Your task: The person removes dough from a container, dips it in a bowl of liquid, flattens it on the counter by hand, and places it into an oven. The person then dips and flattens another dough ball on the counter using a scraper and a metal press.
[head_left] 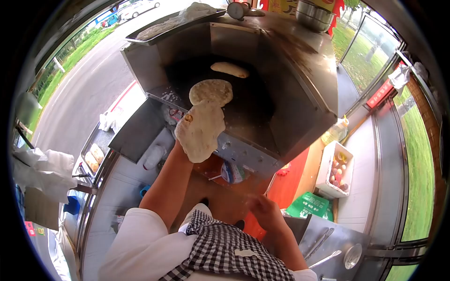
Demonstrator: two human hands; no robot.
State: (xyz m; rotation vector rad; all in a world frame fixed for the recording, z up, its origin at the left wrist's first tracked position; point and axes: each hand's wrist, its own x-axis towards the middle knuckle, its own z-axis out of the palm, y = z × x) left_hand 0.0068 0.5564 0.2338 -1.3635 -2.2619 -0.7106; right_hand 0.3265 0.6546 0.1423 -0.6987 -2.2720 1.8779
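From the head camera, the person's left hand (183,127) was raised toward the mouth of a metal oven (290,70). A limp round of raw flatbread (200,131) hung draped over it, covering nearly the whole hand, so the fingers could not be seen; they appeared to be spread flat under the dough rather than pinching it, though that was a judgement. Just beyond the fingers, on the dark floor inside the oven, lay a baked flatbread (211,91), and farther in sat a second, smaller one (229,70).

The right hand (265,211) hung low, well apart from the oven, near the orange desk (288,187). It was blurred; its fingers looked loosely curled and held nothing that showed. Below the left hand, a small packet (232,172) lay on the desk. Off to the right of the right hand stood a white box of eggs (338,169), with a green bag (309,205) nearer. A checked apron (225,253) covered the person's front.

The risk appeared to lie in the dough. It sagged heavily off the lower edge of the hand, so it could slide off before reaching the hot surface, or fold on itself. It might also land overlapping the nearer bread. The bare forearm close to the oven opening could be burned by a brush against the metal edge.
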